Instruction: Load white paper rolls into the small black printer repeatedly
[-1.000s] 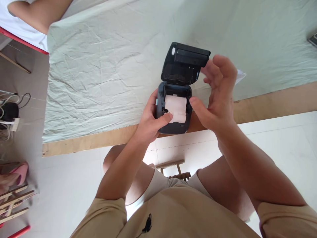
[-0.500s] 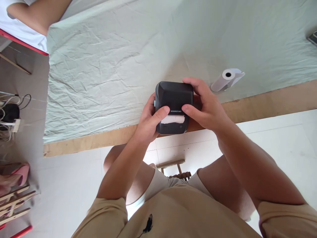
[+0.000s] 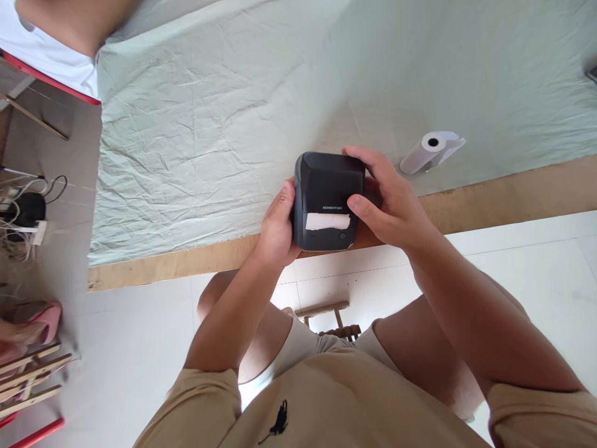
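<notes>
A black label printer (image 3: 332,180) is held between my two hands over the table's near edge. From its front slot sticks a short strip of white paper (image 3: 327,221) with a torn-looking edge. My left hand (image 3: 278,227) grips the printer's left side, its thumb lying along that side and its other fingers hidden underneath. On the right side my right hand (image 3: 389,199) is closed round the printer, thumb on the top near the lettering and index finger at the far corner. A white paper roll (image 3: 420,155) stands on the cloth to the right, its loose end sticking out.
A pale green wrinkled cloth (image 3: 200,137) covers the table, with a bare wooden edge (image 3: 186,266) in front. Another person's arm (image 3: 79,22) is at the upper left. Cables (image 3: 23,214) and a wooden rack (image 3: 30,379) are on the floor at left. A dark object (image 3: 592,73) lies far right.
My left thumb has moved off the printer's top to its left side, uncovering more of the paper strip. My right thumb has shifted slightly. The view has moved a little.
</notes>
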### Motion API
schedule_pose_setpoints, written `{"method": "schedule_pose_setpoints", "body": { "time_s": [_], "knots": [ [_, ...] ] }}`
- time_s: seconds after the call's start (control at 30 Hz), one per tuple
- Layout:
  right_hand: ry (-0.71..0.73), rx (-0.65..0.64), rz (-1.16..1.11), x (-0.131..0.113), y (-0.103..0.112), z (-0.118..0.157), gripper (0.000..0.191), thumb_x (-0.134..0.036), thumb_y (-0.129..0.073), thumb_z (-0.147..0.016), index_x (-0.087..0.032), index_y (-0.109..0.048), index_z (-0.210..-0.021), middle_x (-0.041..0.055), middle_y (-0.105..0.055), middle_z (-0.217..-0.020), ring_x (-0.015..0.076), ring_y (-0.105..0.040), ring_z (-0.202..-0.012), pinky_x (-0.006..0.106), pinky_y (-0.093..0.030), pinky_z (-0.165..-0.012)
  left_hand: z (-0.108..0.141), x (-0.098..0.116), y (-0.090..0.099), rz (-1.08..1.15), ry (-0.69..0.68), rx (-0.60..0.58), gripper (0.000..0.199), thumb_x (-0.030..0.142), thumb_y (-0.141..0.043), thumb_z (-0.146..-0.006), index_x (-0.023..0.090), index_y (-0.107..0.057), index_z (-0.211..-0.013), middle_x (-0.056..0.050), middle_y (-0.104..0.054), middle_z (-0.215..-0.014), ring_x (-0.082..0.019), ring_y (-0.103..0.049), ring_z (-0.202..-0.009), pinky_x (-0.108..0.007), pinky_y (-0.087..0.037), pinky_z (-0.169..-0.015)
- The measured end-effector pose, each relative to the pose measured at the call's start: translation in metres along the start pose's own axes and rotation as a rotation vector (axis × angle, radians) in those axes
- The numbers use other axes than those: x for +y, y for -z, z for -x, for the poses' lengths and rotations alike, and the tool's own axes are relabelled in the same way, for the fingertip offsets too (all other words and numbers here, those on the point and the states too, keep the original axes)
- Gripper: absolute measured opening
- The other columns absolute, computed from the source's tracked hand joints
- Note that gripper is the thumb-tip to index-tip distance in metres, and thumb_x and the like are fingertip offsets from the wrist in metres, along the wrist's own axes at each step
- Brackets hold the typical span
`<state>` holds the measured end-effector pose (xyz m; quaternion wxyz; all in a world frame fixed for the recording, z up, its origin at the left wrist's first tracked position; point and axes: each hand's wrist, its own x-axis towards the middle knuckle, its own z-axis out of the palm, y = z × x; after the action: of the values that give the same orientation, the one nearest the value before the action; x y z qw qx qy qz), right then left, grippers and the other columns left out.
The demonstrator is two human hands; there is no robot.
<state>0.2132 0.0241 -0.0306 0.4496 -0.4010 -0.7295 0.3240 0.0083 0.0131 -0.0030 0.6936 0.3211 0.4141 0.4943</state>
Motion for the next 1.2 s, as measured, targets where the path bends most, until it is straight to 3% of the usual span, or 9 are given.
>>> {"method": "schedule_pose_setpoints", "body": {
  "time_s": [0.13, 0.23, 0.3, 0.4, 0.53, 0.63, 0.73, 0.97, 1.2],
  "knots": [
    [0.068, -0.036, 0.02, -0.002, 0.006, 0.001, 0.066, -0.053, -0.066, -0.107, -0.035, -0.051, -0.169, 0.0113, -0.069, -0.161, 0.0328, -0.073, -0.141, 0.057, -0.067, -0.115, 0.0, 0.0, 0.002, -0.02, 0.019, 0.023, 0.057, 0.08, -0.081, -0.089, 0.024, -0.069, -0.088, -0.01, -0.087, -0.101, -0.044, -0.077, -0.141, -0.055, -0.073, -0.107],
    [0.11, -0.063, 0.163, -0.005, 0.018, -0.001, 0.076, -0.06, -0.079, -0.096, -0.037, -0.056, -0.166, 0.0109, -0.062, -0.17, 0.0391, -0.063, -0.155, 0.066, -0.06, -0.125, 0.001, 0.001, 0.002, -0.03, 0.008, 0.028, 0.057, 0.079, -0.082, -0.088, 0.024, -0.067, -0.084, -0.007, -0.084, -0.091, -0.043, -0.082, -0.133, -0.055, -0.075, -0.103],
    [0.118, -0.047, 0.254, -0.009, 0.027, -0.003, 0.075, -0.066, -0.083, -0.091, -0.038, -0.065, -0.158, 0.0113, -0.067, -0.162, 0.0416, -0.065, -0.151, 0.069, -0.06, -0.123, 0.001, 0.002, 0.001, -0.023, 0.021, 0.027, 0.056, 0.079, -0.08, -0.091, 0.024, -0.071, -0.088, -0.007, -0.084, -0.091, -0.042, -0.082, -0.132, -0.055, -0.074, -0.103],
    [0.125, 0.037, 0.312, -0.019, 0.032, -0.005, 0.066, -0.068, -0.085, -0.089, -0.037, -0.074, -0.146, 0.0101, -0.079, -0.119, 0.0359, -0.08, -0.11, 0.062, -0.07, -0.099, 0.003, 0.003, -0.001, -0.012, 0.019, 0.004, 0.061, 0.084, -0.072, -0.094, 0.023, -0.077, -0.098, -0.008, -0.086, -0.101, -0.043, -0.079, -0.138, -0.055, -0.073, -0.103],
    [0.1, 0.157, 0.225, -0.034, 0.021, 0.0, 0.041, -0.059, -0.067, -0.105, -0.04, -0.072, -0.14, -0.0033, -0.065, -0.067, 0.0224, -0.068, -0.06, 0.046, -0.067, -0.064, 0.006, -0.001, 0.002, -0.043, -0.043, -0.064, 0.062, 0.085, -0.074, -0.093, 0.025, -0.081, -0.104, -0.008, -0.087, -0.112, -0.043, -0.079, -0.137, -0.05, -0.074, -0.094],
    [0.104, 0.368, 0.149, -0.043, 0.009, 0.001, 0.026, -0.053, -0.063, -0.109, -0.038, -0.07, -0.13, -0.0045, -0.071, -0.07, 0.0213, -0.071, -0.058, 0.04, -0.057, -0.05, 0.007, -0.006, 0.008, -0.075, -0.048, -0.079, 0.059, 0.083, -0.079, -0.09, 0.027, -0.082, -0.108, -0.008, -0.088, -0.114, -0.042, -0.083, -0.129, -0.046, -0.073, -0.087],
    [0.064, 0.488, 0.127, -0.046, 0.004, -0.002, 0.013, -0.046, -0.066, -0.108, -0.035, -0.067, -0.115, -0.002, -0.083, -0.091, 0.024, -0.084, -0.08, 0.037, -0.057, -0.049, 0.006, -0.007, 0.011, -0.082, -0.026, -0.077, 0.059, 0.082, -0.078, -0.092, 0.025, -0.081, -0.109, -0.01, -0.087, -0.114, -0.041, -0.084, -0.125, -0.046, -0.073, -0.091],
    [-0.007, 0.187, 0.595, -0.058, 0.006, -0.01, 0.027, -0.03, -0.058, -0.106, -0.029, -0.076, -0.086, -0.0008, -0.068, -0.064, 0.0171, -0.056, -0.055, 0.035, -0.033, -0.055, 0.006, -0.002, 0.005, -0.157, -0.125, -0.087, 0.054, 0.075, -0.082, -0.092, 0.026, -0.078, -0.113, -0.008, -0.085, -0.119, -0.036, -0.081, -0.129, -0.042, -0.07, -0.095],
    [-0.204, -0.14, 0.705, -0.077, 0.013, -0.017, 0.024, -0.026, -0.068, -0.09, -0.029, -0.084, -0.108, 0.0002, -0.078, -0.078, 0.0184, -0.056, -0.062, 0.033, -0.024, -0.058, 0.008, 0.001, 0.006, -0.19, -0.089, -0.11, 0.054, 0.072, -0.083, -0.093, 0.025, -0.077, -0.12, -0.008, -0.084, -0.121, -0.034, -0.08, -0.126, -0.036, -0.064, -0.078]
  ]
}}
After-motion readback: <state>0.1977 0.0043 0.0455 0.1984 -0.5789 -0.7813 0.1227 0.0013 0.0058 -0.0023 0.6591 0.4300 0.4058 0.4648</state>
